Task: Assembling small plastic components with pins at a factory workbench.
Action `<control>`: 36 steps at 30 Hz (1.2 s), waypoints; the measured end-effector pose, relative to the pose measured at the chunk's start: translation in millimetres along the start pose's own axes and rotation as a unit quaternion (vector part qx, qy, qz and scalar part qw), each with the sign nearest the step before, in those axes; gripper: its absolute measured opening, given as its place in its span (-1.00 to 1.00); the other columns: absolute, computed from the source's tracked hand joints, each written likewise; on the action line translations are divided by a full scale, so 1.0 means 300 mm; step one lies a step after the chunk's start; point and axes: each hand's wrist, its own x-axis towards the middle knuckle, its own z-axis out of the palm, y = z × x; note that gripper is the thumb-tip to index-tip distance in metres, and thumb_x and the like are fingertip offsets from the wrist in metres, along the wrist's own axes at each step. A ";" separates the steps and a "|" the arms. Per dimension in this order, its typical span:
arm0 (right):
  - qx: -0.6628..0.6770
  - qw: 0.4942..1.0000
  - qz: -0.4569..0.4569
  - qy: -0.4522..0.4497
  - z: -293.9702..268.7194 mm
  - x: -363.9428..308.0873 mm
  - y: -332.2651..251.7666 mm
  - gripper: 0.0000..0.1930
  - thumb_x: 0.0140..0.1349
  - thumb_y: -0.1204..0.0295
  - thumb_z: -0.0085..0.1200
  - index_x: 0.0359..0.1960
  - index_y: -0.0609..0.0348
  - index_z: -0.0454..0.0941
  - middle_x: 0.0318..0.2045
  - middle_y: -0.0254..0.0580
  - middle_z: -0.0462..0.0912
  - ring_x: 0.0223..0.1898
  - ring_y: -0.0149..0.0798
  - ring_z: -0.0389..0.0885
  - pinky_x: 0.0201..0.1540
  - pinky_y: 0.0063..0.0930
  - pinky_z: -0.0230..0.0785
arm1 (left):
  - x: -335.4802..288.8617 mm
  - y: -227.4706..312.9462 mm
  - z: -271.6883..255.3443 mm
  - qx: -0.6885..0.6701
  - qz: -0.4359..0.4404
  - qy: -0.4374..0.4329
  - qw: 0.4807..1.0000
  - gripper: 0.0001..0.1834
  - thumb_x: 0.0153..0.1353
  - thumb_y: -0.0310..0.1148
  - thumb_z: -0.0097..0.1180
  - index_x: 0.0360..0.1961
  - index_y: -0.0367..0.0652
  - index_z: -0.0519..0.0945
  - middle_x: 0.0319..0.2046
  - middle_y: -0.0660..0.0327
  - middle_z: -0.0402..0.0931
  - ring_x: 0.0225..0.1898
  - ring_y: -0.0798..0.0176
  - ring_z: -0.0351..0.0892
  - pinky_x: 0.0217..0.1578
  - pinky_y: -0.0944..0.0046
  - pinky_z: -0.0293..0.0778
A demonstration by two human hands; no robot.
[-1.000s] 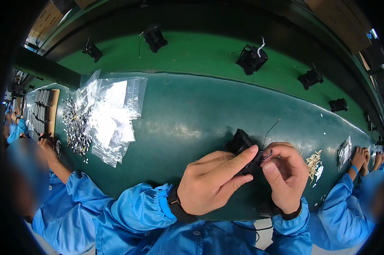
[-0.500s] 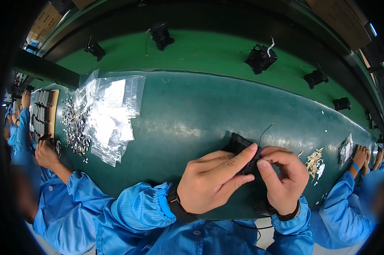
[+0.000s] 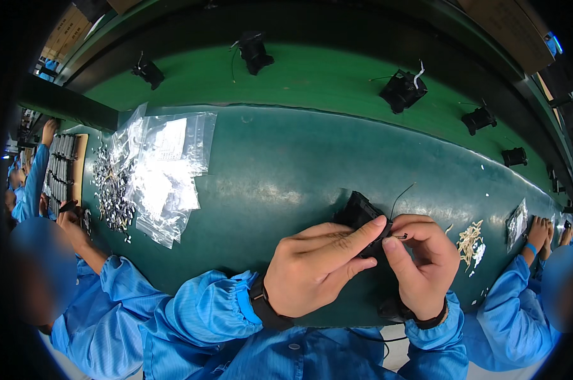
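Observation:
Just right of the middle, my left hand (image 3: pixel 321 266) is closed around a black plastic housing (image 3: pixel 356 208), its thumb lying along the near side. A thin black wire (image 3: pixel 401 197) sticks up from the housing's right side. My right hand (image 3: pixel 426 266) meets it there, thumb and forefinger pinched on what looks like a short dark wire end (image 3: pixel 402 236). Fingers cover most of the housing's right part. Another black object (image 3: pixel 391 310) lies by my right wrist, partly hidden.
Similar black housings (image 3: pixel 403 90) ride on a green conveyor belt (image 3: pixel 318 76) beyond the table. Clear plastic bags (image 3: pixel 172 164) and a pile of small dark pieces (image 3: pixel 114 190) lie left. Beige strips (image 3: pixel 469 244) lie right. Co-workers' arms (image 3: pixel 77 234) flank both sides.
The housings on the belt have shifted right. My hands stay nearly in place, with the held housing tilted slightly. At far left, a co-worker's arm has reached farther away.

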 end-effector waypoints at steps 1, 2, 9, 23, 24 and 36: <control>0.068 0.997 0.045 0.001 0.001 -0.003 0.001 -0.84 0.25 0.66 0.31 -0.18 0.33 0.59 -0.14 -0.06 0.70 -0.13 -0.30 0.71 -0.06 -0.47 0.55 | -0.001 0.002 0.000 0.000 0.000 0.000 1.000 -0.27 -0.02 -0.55 0.54 0.26 -0.25 0.60 -0.19 0.00 0.74 -0.28 0.05 0.74 -0.21 0.23 0.66; 0.067 0.997 0.045 0.002 -0.001 -0.002 -0.001 -0.84 0.25 0.66 0.31 -0.18 0.33 0.59 -0.14 -0.06 0.70 -0.13 -0.30 0.71 -0.06 -0.47 0.55 | -0.003 0.005 0.000 -0.008 -0.012 -0.004 1.000 -0.27 -0.02 -0.54 0.54 0.27 -0.25 0.60 -0.21 0.00 0.75 -0.30 0.09 0.73 -0.22 0.26 0.65; 0.276 0.949 0.152 -0.032 -0.034 0.006 0.015 -0.88 0.36 0.66 0.19 -0.12 0.33 0.54 -0.12 -0.13 0.68 -0.09 -0.39 0.66 0.03 -0.49 0.50 | -0.005 0.025 -0.013 -0.072 -0.103 -0.014 0.992 -0.26 0.03 -0.55 0.53 0.30 -0.24 0.58 -0.21 0.02 0.76 -0.33 0.32 0.71 -0.23 0.37 0.60; 0.212 0.973 0.093 -0.011 -0.023 0.007 0.001 -0.72 0.37 0.67 0.16 0.07 0.34 0.47 -0.10 -0.10 0.68 -0.11 -0.41 0.64 0.05 -0.51 0.49 | 0.002 0.024 -0.021 -0.100 -0.121 -0.051 0.986 -0.30 0.10 -0.55 0.50 0.32 -0.25 0.56 -0.16 0.04 0.75 -0.33 0.35 0.67 -0.21 0.36 0.59; 0.222 0.969 0.111 0.022 -0.016 0.009 -0.008 -0.74 0.35 0.68 0.17 0.04 0.33 0.48 -0.12 -0.10 0.67 -0.12 -0.39 0.64 0.04 -0.50 0.50 | 0.000 0.024 -0.019 -0.104 -0.119 -0.044 0.987 -0.30 0.10 -0.55 0.50 0.32 -0.25 0.56 -0.16 0.05 0.75 -0.35 0.35 0.66 -0.22 0.37 0.58; -0.189 0.916 -0.345 -0.080 -0.001 -0.014 -0.045 -0.75 0.02 0.57 0.42 -0.24 0.26 0.68 -0.31 -0.16 0.64 -0.38 -0.17 0.67 0.06 -0.02 0.70 | 0.006 0.025 -0.006 -0.064 -0.038 -0.003 0.997 -0.31 0.04 -0.60 0.49 0.27 -0.24 0.60 -0.39 0.11 0.66 -0.45 0.29 0.55 -0.35 0.32 0.51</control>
